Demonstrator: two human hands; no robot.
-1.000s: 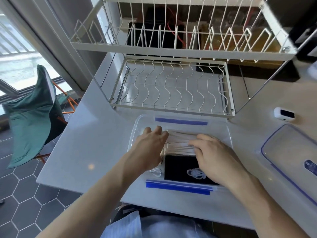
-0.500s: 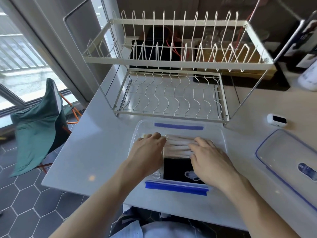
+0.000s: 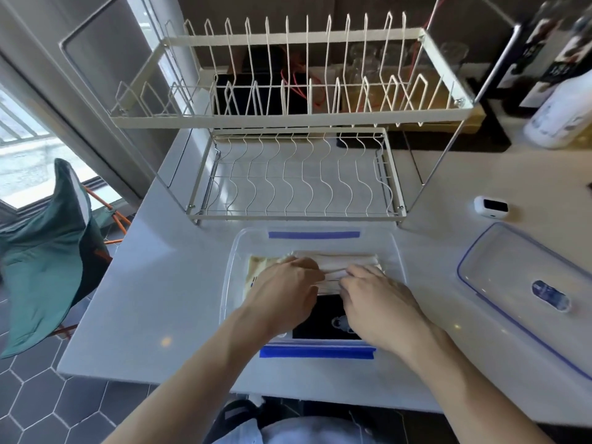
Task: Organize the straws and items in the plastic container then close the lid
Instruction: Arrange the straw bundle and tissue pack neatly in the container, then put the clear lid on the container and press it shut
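White counter (image 3: 153, 283), straws (image 3: 336, 261) under both hands

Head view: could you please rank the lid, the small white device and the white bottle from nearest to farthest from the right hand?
From the right hand:
1. Lid, on the counter to its right.
2. Small white device, beyond the lid.
3. White bottle, far right corner.

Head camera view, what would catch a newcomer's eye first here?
First, both hands, the left hand and right hand, pressed onto a bundle of pale wrapped straws inside the clear plastic container at the near edge of the counter. Behind it stands a large empty white wire dish rack. The container's lid lies off to the right.
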